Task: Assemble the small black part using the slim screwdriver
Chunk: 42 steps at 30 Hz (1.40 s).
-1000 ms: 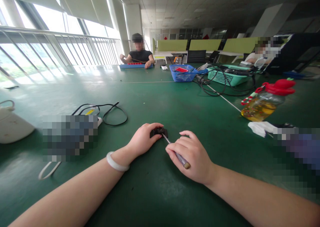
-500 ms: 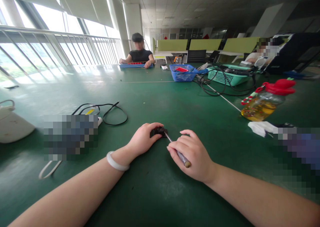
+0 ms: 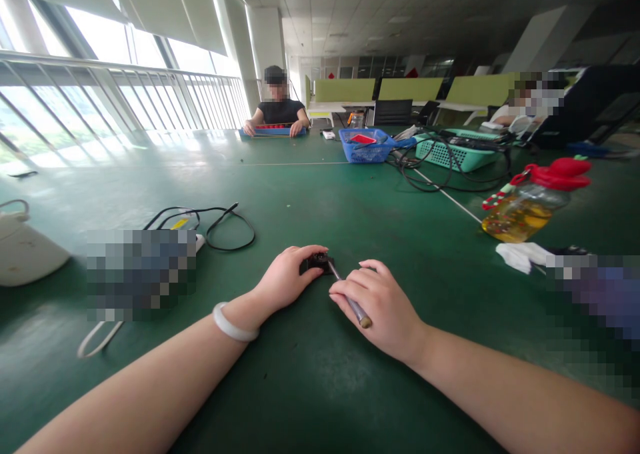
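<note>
A small black part (image 3: 317, 262) lies on the green table (image 3: 320, 201), gripped between the thumb and fingers of my left hand (image 3: 287, 277). My right hand (image 3: 383, 304) is closed around a thin metal tool (image 3: 356, 309) with a rounded brownish end. The tool slants up and left, and its tip meets the right side of the black part. Fine detail of the part is too small to tell. A white bracelet circles my left wrist.
At left are a white container (image 3: 30, 247), a blurred-out object and a black cable (image 3: 230, 246). A bottle (image 3: 530, 207) and white cloth stand right. Blue (image 3: 367, 149) and green baskets (image 3: 455, 154) lie farther back. A person (image 3: 280, 111) sits across the table.
My right hand and the tool's rear end have shifted slightly left and up. My left hand has stayed put. The hand of the person across has moved a little right.
</note>
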Tool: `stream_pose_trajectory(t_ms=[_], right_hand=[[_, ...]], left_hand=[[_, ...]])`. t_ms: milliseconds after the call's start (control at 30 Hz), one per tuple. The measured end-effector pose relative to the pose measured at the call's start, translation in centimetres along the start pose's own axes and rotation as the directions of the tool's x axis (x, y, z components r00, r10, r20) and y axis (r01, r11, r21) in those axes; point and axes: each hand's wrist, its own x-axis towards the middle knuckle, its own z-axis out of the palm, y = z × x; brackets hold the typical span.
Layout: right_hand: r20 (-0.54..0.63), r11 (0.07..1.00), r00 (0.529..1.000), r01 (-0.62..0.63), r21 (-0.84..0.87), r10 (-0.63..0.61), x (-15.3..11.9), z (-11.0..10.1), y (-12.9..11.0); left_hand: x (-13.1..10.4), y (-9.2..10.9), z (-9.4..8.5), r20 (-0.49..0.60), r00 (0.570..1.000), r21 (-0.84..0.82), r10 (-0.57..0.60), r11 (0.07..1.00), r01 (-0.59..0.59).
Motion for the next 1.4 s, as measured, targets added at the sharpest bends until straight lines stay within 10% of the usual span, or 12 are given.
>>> stream_pose_trajectory(t_ms=[1400], right_hand=[[-0.085, 1.0, 0.996, -0.014, -0.028, 0.011, 0.06, -0.22, -0.07]], left_hand=[[0.03, -0.42, 0.28, 0.026, 0.999, 0.044, 0.045, 0.998, -0.047]])
